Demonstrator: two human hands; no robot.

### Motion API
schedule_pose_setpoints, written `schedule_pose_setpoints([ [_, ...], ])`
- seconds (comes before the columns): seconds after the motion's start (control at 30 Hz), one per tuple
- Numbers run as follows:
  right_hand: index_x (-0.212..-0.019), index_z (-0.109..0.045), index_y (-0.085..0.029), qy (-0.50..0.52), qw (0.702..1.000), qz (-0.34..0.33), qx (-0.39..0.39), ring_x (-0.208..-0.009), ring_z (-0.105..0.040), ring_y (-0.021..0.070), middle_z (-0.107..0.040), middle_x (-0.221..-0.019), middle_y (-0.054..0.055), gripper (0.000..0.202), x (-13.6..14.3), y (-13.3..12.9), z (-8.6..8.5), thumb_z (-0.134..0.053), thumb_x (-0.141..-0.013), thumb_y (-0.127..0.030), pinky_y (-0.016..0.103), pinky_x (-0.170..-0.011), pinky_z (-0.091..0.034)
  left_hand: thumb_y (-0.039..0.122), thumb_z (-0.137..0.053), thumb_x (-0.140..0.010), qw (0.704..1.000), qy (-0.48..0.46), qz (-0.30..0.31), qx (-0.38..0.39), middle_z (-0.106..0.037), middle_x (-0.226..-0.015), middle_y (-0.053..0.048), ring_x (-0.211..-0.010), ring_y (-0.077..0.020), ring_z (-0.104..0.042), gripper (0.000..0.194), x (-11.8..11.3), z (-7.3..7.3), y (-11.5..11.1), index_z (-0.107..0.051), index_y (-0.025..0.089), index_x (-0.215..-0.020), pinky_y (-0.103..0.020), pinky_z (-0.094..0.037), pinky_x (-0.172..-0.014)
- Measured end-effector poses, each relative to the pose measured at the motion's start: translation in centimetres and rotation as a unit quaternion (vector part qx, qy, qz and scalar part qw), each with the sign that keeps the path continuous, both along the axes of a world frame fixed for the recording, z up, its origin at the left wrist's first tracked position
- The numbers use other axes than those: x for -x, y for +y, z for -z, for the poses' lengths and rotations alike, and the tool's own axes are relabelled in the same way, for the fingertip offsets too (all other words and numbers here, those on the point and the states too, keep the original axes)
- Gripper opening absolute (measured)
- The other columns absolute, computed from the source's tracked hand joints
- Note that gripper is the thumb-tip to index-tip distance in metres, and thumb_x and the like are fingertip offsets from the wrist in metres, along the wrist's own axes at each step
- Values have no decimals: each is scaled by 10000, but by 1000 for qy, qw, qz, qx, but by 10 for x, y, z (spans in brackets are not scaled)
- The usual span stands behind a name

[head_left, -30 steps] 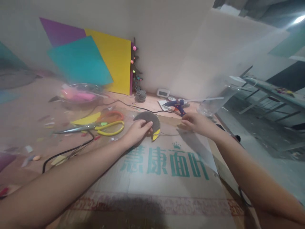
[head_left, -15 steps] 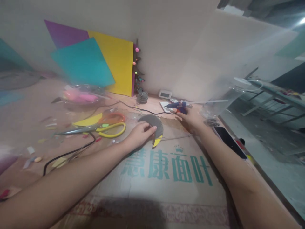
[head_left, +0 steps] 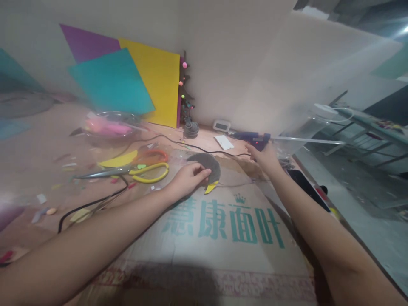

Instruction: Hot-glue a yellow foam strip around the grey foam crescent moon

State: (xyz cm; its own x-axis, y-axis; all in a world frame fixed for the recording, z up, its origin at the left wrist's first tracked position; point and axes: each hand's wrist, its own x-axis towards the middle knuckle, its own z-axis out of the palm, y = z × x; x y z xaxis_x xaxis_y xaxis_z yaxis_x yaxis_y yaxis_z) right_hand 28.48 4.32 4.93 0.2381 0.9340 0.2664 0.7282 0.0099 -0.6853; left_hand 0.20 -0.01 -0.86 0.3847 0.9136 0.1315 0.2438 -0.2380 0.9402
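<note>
A grey crescent-shaped piece [head_left: 212, 165] with a yellow tip lies on the printed cardboard [head_left: 223, 259]. My left hand [head_left: 188, 180] pinches its inner edge between thumb and fingers. Farther right, my right hand [head_left: 264, 159] is closed round the handle of a blue glue gun [head_left: 255, 138], lifted above the table, its nozzle pointing left. A long clear glue stick [head_left: 306, 140] sticks out of its back end. Beneath the nozzle a small white card [head_left: 224, 142] lies bare on the table.
Scissors [head_left: 153, 172] and paper scraps lie at the left. A pink-filled bowl [head_left: 110, 125], a decorated twig in a grey base [head_left: 191, 129] and a small white clock [head_left: 221, 125] stand at the back. A phone [head_left: 306, 187] and clear container [head_left: 296, 136] are at the right.
My right hand has moved right and slightly up with the glue gun, off the white card. My left hand and the crescent piece have barely moved.
</note>
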Motion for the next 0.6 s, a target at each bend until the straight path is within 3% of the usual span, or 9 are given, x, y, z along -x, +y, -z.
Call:
schedule_pose_setpoints([
  [0.03, -810, -651, -142, 16, 1000, 18, 7, -568, -583, 186, -647, -618, 65, 361, 5, -9, -4, -626, -769, -501, 308, -573, -456, 548, -542, -853, 1000, -1, 1, 1, -670, -699, -21, -634, -161, -583, 390, 0, 0, 0, -605, 188, -716, -276, -428, -598],
  [0.1, -742, -676, -151, 45, 998, -14, 35, -556, -581, 176, -622, -551, 43, 385, 19, -31, -9, -587, -796, -522, 287, -576, -445, 547, -549, -849, 1000, -8, 1, 5, -667, -691, -22, -635, -159, -592, 390, -1, 2, 1, -600, 185, -714, -272, -441, -602],
  [0.27, -924, -740, -204, 53, 986, -109, 117, -602, -616, 168, -663, -561, 14, 412, 48, -77, 1, -473, -889, -516, 262, -632, -452, 514, -567, -840, 995, -88, -13, 47, -642, -655, -7, -576, -139, -593, 350, -3, 6, 4, -541, 185, -722, -258, -466, -581],
  [0.33, -897, -744, -227, 45, 981, -125, 142, -633, -635, 177, -670, -564, 5, 378, 53, -86, 11, -473, -896, -491, 269, -669, -467, 503, -580, -833, 991, -112, -22, 63, -652, -663, -12, -571, -137, -607, 340, -3, 8, 6, -530, 182, -732, -253, -475, -573],
  [0.47, -530, -631, -217, 47, 973, -153, 165, -626, -643, 179, -651, -540, 31, 483, 57, -92, 21, -461, -893, -487, 271, -679, -485, 491, -592, -831, 990, -121, -43, 64, -660, -663, -29, -575, -135, -621, 344, -2, 8, 8, -546, 167, -725, -244, -478, -558],
  [0.6, -531, -601, -206, 56, 968, -145, 195, -456, -541, 137, -559, -458, 1, 445, 62, -100, 19, -499, -866, -480, 260, -539, -458, 473, -605, -823, 985, -137, -66, 83, -643, -661, -29, -562, -132, -613, 335, -1, 3, 8, -542, 159, -724, -249, -490, -548],
])
